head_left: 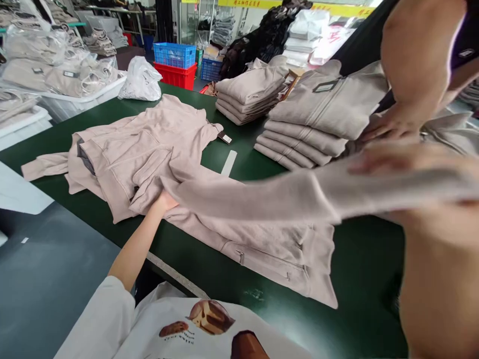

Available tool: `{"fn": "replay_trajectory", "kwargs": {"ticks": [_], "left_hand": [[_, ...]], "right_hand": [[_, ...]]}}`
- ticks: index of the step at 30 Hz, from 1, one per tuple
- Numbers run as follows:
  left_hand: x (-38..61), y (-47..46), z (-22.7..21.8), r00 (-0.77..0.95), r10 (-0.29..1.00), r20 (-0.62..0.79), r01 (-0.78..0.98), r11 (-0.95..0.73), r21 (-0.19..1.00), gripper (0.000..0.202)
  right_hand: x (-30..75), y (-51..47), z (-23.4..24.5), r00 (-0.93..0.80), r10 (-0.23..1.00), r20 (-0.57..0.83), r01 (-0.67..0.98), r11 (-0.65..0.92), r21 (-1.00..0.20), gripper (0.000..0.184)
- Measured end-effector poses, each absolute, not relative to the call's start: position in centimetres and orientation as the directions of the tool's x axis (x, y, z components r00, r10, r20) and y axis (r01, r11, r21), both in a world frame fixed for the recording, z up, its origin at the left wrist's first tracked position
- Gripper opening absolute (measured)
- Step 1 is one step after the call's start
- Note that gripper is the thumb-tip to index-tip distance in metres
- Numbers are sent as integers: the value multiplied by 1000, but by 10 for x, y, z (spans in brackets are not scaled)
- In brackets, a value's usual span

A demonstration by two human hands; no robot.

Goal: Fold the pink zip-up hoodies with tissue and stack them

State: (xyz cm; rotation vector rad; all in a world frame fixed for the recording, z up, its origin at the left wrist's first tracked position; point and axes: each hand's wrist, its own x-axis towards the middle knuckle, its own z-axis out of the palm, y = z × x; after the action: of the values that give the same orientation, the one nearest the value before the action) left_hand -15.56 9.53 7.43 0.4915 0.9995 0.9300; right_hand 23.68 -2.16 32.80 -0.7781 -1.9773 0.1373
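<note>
A pale beige-pink zip jacket (pixel 262 252) lies on the green table in front of me, one sleeve (pixel 247 199) lifted and stretched to the right. My right hand (pixel 422 154), blurred by motion, is closed around the far end of that sleeve. At the sleeve's shoulder end, my left hand (pixel 166 200) reaches in under the cloth; its fingers are hidden by the fabric. Beyond it a second garment of the same colour, a hooded jacket (pixel 138 142), is spread out with a dark hang tag (pixel 225 137). A pale flat strip (pixel 229 163) lies beside it.
Folded jackets form two stacks, one farther back (pixel 249 92) and one nearer (pixel 318 119). Another person's hand (pixel 392 122) is beside the nearer stack. A white plastic bag (pixel 140 80) rests at the table's far edge. Blue (pixel 174 55) and red (pixel 175 75) crates stand behind.
</note>
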Motion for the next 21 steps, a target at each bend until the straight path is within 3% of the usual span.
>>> {"fn": "replay_trajectory", "kwargs": {"ticks": [2, 4, 6, 10, 12, 17, 21], "left_hand": [[-159, 93, 75, 193, 864, -464, -498, 494, 713, 51], [-159, 93, 75, 154, 873, -463, -550, 465, 694, 55], [-157, 94, 74, 97, 865, -492, -596, 447, 668, 55], [-154, 97, 72, 14, 857, -515, -666, 392, 635, 51], [-154, 101, 74, 8, 874, -485, -673, 363, 644, 51], [-149, 110, 85, -30, 918, -396, -625, 293, 724, 52], [-141, 109, 84, -23, 923, -383, -483, 326, 813, 54]], "right_hand": [[280, -55, 285, -414, 640, 647, 532, 747, -399, 27], [314, -78, 227, -318, 739, 594, 677, 616, -403, 24], [334, -95, 163, -158, 827, 540, 855, 388, -344, 18], [337, -120, 71, -72, 946, 317, 913, 191, -361, 27], [333, -128, 59, -65, 947, 314, 926, 175, -335, 31], [333, -137, 66, -28, 870, 491, 957, 165, -239, 30], [330, -139, 54, -109, 912, 395, 960, 199, -196, 31]]}}
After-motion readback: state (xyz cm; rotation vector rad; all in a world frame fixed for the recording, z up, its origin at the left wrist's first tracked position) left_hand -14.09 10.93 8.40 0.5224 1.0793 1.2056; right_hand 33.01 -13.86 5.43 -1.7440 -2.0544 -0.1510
